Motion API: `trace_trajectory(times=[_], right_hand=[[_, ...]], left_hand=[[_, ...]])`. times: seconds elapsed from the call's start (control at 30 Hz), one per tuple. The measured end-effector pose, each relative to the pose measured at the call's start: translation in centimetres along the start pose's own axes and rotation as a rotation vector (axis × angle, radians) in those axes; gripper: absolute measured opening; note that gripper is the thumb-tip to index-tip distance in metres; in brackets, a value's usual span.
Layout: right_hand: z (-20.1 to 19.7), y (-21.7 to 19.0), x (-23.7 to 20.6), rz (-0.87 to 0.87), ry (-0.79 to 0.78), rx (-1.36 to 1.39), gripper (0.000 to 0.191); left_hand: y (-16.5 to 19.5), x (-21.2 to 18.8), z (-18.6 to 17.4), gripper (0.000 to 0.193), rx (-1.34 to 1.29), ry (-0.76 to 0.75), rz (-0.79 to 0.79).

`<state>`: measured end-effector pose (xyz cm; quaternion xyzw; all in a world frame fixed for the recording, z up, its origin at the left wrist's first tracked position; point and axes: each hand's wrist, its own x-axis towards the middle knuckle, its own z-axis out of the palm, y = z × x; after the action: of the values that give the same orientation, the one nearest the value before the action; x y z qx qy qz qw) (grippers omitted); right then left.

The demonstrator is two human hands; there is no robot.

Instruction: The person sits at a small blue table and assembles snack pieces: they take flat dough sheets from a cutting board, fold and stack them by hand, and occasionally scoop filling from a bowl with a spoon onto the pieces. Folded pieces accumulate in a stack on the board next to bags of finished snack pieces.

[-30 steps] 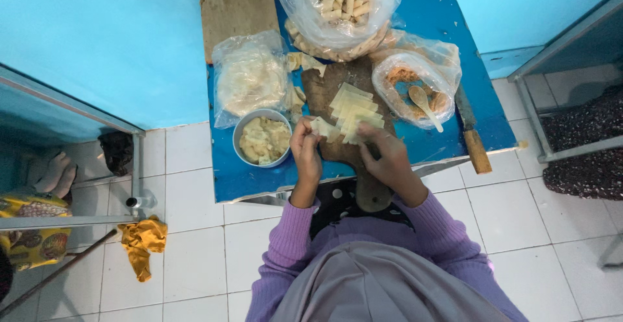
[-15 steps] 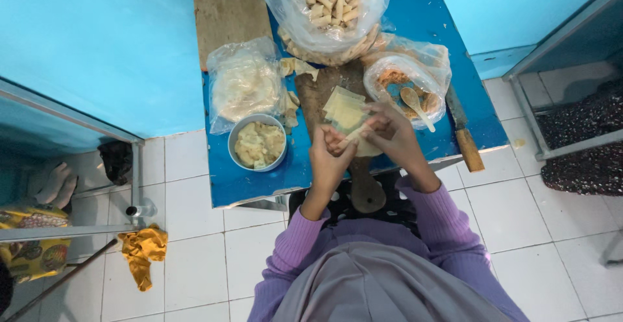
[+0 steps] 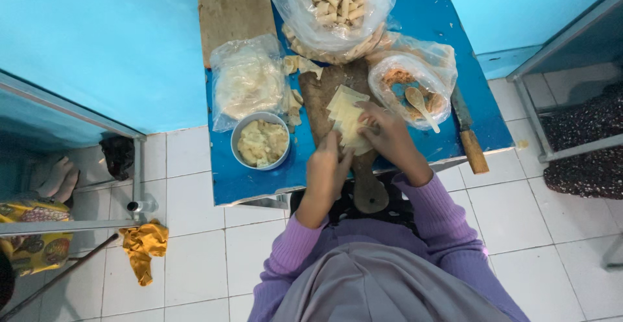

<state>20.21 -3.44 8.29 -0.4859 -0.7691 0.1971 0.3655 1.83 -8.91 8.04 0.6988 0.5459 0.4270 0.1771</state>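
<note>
Both hands (image 3: 360, 150) on pastry wrappers (image 3: 347, 111)

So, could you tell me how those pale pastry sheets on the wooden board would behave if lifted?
The pastry sheets look thin and flat, so probably floppy and light. Stacked and fanned under both hands, they may cling together or tear, and likely slide on the board.
</note>
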Motion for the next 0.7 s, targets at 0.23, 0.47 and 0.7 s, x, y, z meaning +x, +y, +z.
trace_trajectory(times=[0.23,0.47,0.7], right_hand=[[-1.4,-2.0,-0.4,-0.136,0.129,-0.07,0.041],[-0.7,-5.1,-0.1,-0.187,-0.039,0.049,0.045],[0.8,-7.3,-0.2,-0.317,-0.251,-0.093,0.06]], left_hand=[[-4.1,-3.4,-10.3,0.102,0.378,0.554,-0.022],[-8.8,-1.3,-10.7,0.144,0.043,0.272,-0.115],[-8.7,-2.7,-7.3,0.12,0.23,0.268,0.205]])
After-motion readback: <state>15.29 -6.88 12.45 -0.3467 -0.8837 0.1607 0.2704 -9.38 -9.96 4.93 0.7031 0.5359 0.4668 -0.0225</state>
